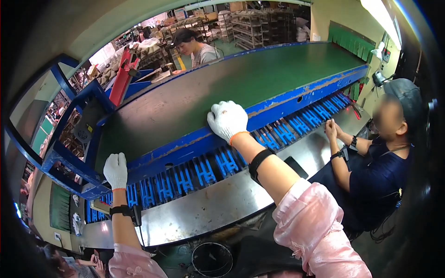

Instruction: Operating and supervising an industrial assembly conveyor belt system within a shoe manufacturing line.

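Note:
My right hand, in a white knit glove with an orange cuff, rests at the near edge of the green conveyor belt. Its fingers are curled, and what lies under them is hidden. Farther left, my left hand wears the same kind of glove and touches the blue frame at its left end. Those fingers are bent closed too, their tips out of sight. Below the frame runs a row of blue forked holders, with a steel ledge in front.
At the right sits a person in a dark cap, hands together near the holders. Another person is beyond the belt. Blue uprights stand at the left, a red chute behind. A round bin is below the ledge.

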`<state>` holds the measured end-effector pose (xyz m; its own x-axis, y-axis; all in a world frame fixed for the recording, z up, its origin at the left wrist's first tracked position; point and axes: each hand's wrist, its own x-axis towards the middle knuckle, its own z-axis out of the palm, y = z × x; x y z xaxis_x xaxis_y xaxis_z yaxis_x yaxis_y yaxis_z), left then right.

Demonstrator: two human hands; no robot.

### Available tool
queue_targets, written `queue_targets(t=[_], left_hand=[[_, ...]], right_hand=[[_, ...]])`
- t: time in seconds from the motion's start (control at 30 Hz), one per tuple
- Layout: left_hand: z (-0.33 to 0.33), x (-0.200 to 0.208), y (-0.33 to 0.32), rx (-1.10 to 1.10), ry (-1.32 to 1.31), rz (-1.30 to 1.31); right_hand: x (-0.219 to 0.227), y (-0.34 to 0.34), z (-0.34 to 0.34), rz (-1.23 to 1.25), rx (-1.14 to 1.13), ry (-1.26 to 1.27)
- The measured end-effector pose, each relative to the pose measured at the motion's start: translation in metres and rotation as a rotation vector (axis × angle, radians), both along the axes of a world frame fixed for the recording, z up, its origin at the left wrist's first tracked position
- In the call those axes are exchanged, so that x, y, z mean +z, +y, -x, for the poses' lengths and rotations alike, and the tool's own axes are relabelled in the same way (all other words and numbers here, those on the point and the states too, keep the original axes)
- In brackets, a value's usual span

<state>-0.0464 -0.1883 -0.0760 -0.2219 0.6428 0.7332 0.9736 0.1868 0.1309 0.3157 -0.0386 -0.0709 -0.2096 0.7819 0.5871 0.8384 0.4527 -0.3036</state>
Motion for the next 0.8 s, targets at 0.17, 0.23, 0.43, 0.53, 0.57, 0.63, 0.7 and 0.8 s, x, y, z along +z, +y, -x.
queue_targets(t=[0.17,0.23,0.43,0.53,0.57,0.63,0.7,0.8], left_hand=[[-0.004,0.009,0.002,0.011,-0.025,-0.007],[-0.003,0.009,-0.001,-0.045,-0.035,-0.026],[-0.030,0.021,0.013,-0.135,-0.199,0.114],[-0.114,0.027,0.045,-0.409,-0.207,0.090],[-0.139,0.040,0.043,-0.450,-0.247,0.103],[-0.178,0.048,0.050,-0.583,-0.286,0.084],[-0.209,0.047,0.064,-0.685,-0.253,0.076],[-0.244,0.045,0.077,-0.767,-0.258,0.118]], right_hand=[[0.002,0.004,0.001,-0.067,-0.051,0.073],[0.005,0.004,0.002,-0.057,-0.034,0.067],[0.003,0.000,0.009,-0.061,-0.024,0.085],[0.002,0.001,-0.011,-0.103,-0.080,0.051],[0.003,0.000,-0.004,-0.105,-0.061,0.061],[0.005,-0.002,0.001,-0.080,-0.037,0.085],[0.004,-0.001,0.001,-0.078,-0.032,0.094],[0.002,0.000,-0.003,-0.030,-0.031,0.081]])
